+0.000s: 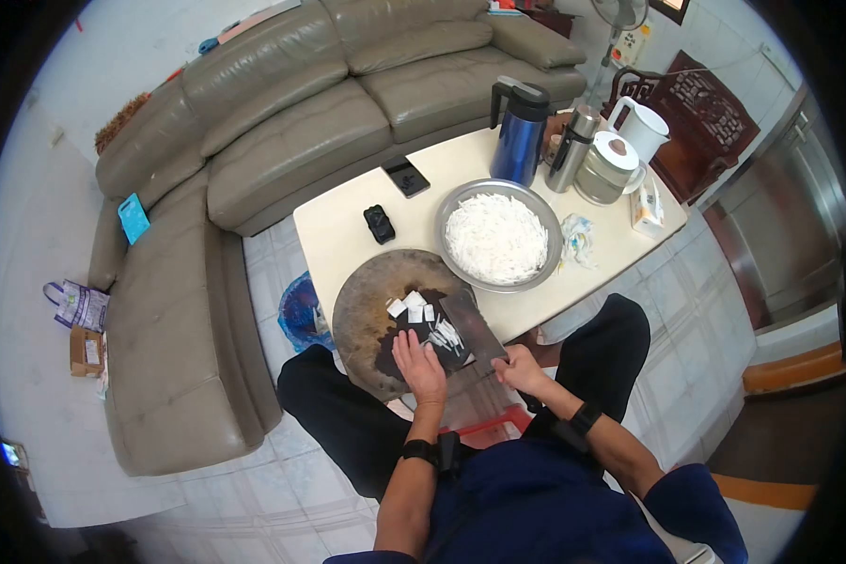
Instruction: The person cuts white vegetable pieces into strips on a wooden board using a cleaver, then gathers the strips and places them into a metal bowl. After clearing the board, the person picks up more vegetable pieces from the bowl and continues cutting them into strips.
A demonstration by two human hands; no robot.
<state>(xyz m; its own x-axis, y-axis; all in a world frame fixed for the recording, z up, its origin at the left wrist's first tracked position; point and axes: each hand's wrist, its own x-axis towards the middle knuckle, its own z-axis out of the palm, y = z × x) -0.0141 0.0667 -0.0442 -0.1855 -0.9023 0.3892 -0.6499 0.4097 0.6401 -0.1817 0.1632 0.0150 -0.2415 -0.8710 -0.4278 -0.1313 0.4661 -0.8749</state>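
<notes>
Currently, the step in hand appears to be slicing. The left hand (419,365) lies flat on the round chopping board (367,310), fingers extended and close together. It grasps nothing, and its fingertips rest at the near edge of the white pieces (412,305), which sit near the board's centre. The right hand (520,369) is closed around the handle of the cleaver (473,324). The blade lies at 3 o'clock from the left hand, angled toward 11 o'clock. Cut strips (446,334) lie between the fingertips and the blade.

The metal bowl (441,226) stands on the table (338,230) at 1 o'clock from the board, just beside it, and holds a heap of white shreds (495,237).

Judgement: the next cut calls for the following.
- Feed an uncut piece toward the blade.
- Keep the left fingertips clear of the edge.
- Keep the blade square to the board.

Whether the edge touches the board at this moment cannot be determined.
</notes>
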